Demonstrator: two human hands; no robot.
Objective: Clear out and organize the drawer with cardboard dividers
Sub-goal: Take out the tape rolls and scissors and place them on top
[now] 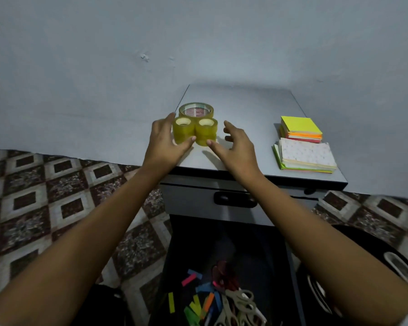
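**STATION STATUS: BOTH HANDS AT THE TAPE ROLLS ON THE CABINET TOP**

1. Arm pose. On my feed from the head camera, both forearms run from the near corners of the picture toward the cabinet top [245, 107] and converge there. Both are bare and nearly straight at the elbow.

2. Left hand [165, 137]. I see it back-up, against the left side of the left tape roll [183, 131]. The fingers curve round the roll's far-left side, and the thumb lies against its near face, low down. The roll sits between thumb and fingers, held.

3. Right hand [237, 144]. I see it back-up, with fingers spread wide and loosely bent. Only the thumb tip touches the near base of the right tape roll [207, 132]. The fingers stand apart from the roll, to its right, and grip nothing.

4. Tape group. The two yellowish rolls stand upright, touching side by side. A wider large tape roll [196, 109] lies flat just behind them, touching both. I cannot tell whether each near roll is one roll or several stacked.

5. Right side of the top. Two piles of sticky notes rest well apart from the tape: a far pile [300, 128] with a yellow top and a near pile [307, 155] with a pale speckled top.

6. Drawer. Below a closed front with a black handle [234, 199], the open drawer [252, 252] extends toward me. At its near end it holds loose coloured strips [196, 305] and scissors [237, 304].
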